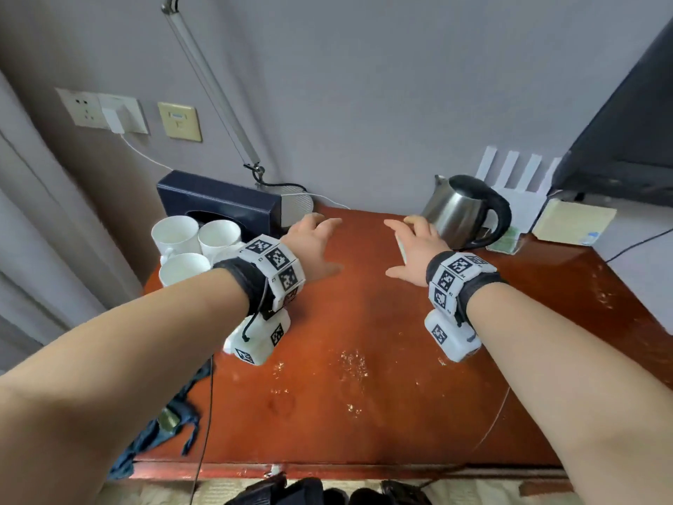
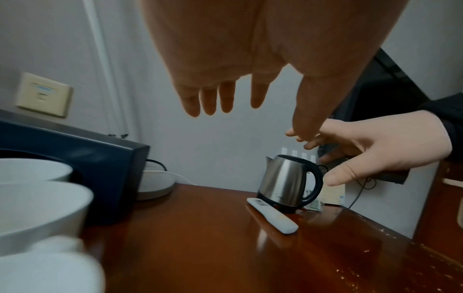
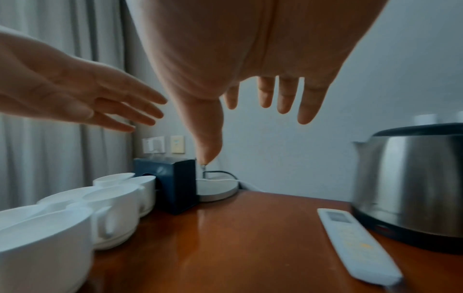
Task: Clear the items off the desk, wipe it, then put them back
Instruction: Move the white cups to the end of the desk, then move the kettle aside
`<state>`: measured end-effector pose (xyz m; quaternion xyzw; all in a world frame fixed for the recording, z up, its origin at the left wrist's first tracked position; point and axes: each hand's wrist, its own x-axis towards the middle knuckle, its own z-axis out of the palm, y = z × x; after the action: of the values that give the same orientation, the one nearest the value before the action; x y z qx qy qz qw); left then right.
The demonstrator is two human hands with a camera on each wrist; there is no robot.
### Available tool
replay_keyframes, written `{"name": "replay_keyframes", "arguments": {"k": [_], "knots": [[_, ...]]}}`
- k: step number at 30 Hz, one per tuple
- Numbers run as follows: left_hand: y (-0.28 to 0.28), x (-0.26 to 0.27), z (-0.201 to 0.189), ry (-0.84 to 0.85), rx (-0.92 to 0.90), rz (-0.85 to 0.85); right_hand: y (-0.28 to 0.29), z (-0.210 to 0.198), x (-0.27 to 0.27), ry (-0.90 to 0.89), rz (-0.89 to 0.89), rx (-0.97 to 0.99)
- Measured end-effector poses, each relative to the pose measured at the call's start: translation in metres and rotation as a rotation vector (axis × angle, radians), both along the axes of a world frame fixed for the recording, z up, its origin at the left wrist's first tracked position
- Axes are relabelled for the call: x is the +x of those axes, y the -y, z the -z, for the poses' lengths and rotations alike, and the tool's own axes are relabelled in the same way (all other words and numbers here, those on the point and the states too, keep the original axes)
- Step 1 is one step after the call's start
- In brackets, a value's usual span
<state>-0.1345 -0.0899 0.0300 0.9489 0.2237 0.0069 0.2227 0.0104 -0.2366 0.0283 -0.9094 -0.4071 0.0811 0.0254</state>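
Head view: remote (image 1: 401, 246) mostly hidden under right hand (image 1: 413, 249); L hand (image 1: 313, 246), R hand both spread, empty, above glossy reddish desk (image 1: 364, 340); grey wall (image 1: 364, 85) behind.

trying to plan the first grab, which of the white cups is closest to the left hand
The back-right cup, beside the dark blue box. It sits nearest the left hand; the other cups lie further out toward the curtain side.

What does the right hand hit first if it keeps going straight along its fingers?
Probably nothing on the desk: the right hand points past the steel kettle's left side toward the grey wall. The white remote lies below it. Depth is uncertain.
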Motion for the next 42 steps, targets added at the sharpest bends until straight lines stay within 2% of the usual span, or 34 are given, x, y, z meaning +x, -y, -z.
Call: {"name": "replay_keyframes", "arguments": {"k": [6, 10, 19, 25, 29, 34, 39, 42], "knots": [[0.037, 0.091, -0.001, -0.020, -0.050, 0.004, 0.060, -0.010, 0.092, -0.029, 0.228, 0.043], [0.058, 0.162, 0.002, -0.061, -0.064, -0.027, 0.088, -0.009, 0.162, -0.092, 0.315, 0.077], [0.060, 0.315, 0.027, -0.115, -0.094, -0.138, 0.078, 0.015, 0.306, -0.262, 0.345, 0.200], [0.051, 0.368, 0.043, -0.135, -0.155, -0.159, 0.060, 0.037, 0.342, -0.439, 0.221, 0.299], [0.043, 0.390, 0.047, -0.164, -0.238, -0.106, 0.064, 0.043, 0.354, -0.473, 0.134, 0.320], [0.040, 0.409, 0.049, -0.186, -0.331, -0.050, 0.067, 0.046, 0.360, -0.557, 0.142, 0.397], [0.043, 0.414, 0.044, -0.054, -0.511, -0.057, 0.068, 0.047, 0.362, -0.587, 0.149, 0.428], [0.044, 0.408, 0.032, 0.070, -0.521, -0.049, 0.071, 0.031, 0.361, -0.560, 0.140, 0.469]]}}
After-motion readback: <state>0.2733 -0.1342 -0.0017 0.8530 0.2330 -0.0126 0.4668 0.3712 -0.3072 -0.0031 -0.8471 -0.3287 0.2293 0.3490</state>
